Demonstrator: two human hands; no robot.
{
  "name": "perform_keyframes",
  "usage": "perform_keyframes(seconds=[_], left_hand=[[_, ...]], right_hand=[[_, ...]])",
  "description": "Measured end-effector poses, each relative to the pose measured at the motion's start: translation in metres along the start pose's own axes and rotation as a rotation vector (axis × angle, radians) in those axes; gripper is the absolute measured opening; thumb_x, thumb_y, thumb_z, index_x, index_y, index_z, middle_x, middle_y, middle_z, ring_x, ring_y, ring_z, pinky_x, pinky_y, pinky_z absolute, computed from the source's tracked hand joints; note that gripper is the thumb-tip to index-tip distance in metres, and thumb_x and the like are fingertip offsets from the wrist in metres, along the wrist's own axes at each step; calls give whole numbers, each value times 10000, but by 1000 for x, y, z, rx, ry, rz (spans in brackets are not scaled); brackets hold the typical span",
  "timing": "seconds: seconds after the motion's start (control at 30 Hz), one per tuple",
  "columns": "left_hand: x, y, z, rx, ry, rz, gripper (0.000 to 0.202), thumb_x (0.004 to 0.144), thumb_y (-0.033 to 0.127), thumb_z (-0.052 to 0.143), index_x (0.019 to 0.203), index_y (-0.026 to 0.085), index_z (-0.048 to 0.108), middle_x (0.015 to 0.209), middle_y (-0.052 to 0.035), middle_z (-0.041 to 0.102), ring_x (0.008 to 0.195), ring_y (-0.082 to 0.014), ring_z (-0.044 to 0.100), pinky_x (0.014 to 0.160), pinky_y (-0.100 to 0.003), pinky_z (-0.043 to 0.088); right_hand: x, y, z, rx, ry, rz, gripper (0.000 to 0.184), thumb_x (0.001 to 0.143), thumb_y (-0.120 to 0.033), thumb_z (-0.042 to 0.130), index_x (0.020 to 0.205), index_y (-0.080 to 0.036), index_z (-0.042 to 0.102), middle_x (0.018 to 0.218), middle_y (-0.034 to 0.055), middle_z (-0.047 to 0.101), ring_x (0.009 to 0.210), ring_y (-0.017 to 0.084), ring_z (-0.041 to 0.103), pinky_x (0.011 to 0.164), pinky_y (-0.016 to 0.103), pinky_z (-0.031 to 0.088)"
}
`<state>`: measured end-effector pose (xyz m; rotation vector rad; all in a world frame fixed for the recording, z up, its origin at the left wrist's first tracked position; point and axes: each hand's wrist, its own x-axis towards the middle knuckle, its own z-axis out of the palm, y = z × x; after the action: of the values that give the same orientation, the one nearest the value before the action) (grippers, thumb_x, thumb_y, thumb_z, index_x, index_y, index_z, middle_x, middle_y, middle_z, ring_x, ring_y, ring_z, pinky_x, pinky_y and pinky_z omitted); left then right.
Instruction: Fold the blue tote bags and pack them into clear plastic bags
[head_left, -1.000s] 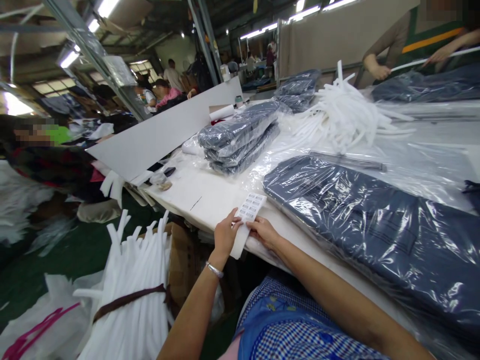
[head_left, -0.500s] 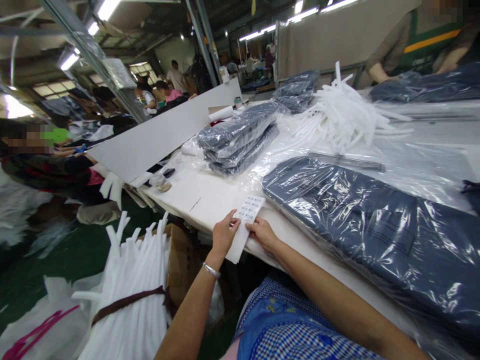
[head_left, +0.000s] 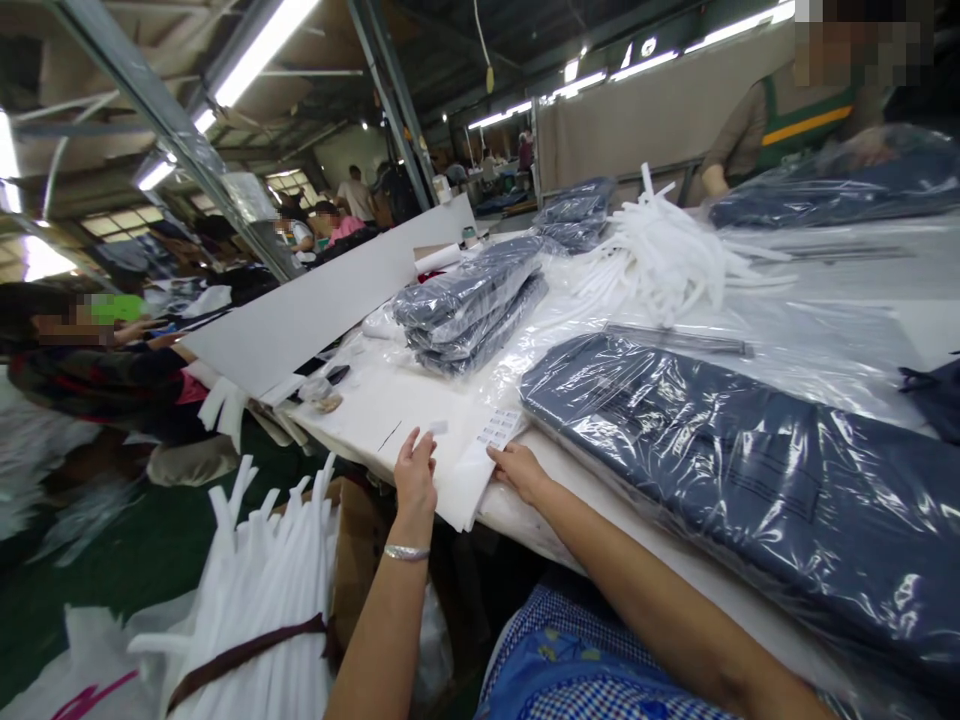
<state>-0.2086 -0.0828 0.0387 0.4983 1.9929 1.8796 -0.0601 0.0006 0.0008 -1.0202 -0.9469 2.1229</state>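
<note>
A white sheet of barcode stickers (head_left: pixel 480 460) lies over the near edge of the white table (head_left: pixel 390 410). My left hand (head_left: pixel 416 470) pinches one small white sticker (head_left: pixel 438 427), lifted off to the left of the sheet. My right hand (head_left: pixel 516 468) presses flat on the sheet's right edge, fingers stretched. Just to the right lies a dark blue garment in a clear plastic bag (head_left: pixel 750 490).
A stack of bagged dark garments (head_left: pixel 472 300) and a heap of white foam strips (head_left: pixel 667 255) lie farther back. A bundle of white strips tied with a brown band (head_left: pixel 255 610) stands at the lower left. Other people work at the left and at the far right.
My left hand has peeled one sticker off the sheet and moved left with it. The sheet now lies flatter on the table. The camera has tilted up slightly.
</note>
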Motion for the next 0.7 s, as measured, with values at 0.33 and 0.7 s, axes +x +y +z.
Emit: perform_keyframes(seconds=[0.33,0.7], left_hand=[[-103,48,72,373,-238,778,414,894,356,634,1284,225,593,985,-48,758,857,-158,697,704,-252,535],[-173,47,152,222,-822,1294,470,898,123,599,1337,288,570,1129,-47,747,966,-186,719,876,-317,569]], right_hand=[[-107,-50,-50,-52,79,-521,305,799,-382,723,1051,-214,685,1123,78,707,1094,244,642,991,391,497],[-170,-85,-130,145,409,-604,283,800,-466,747,911,-208,711,917,37,719,893,195,669,859,325,548]])
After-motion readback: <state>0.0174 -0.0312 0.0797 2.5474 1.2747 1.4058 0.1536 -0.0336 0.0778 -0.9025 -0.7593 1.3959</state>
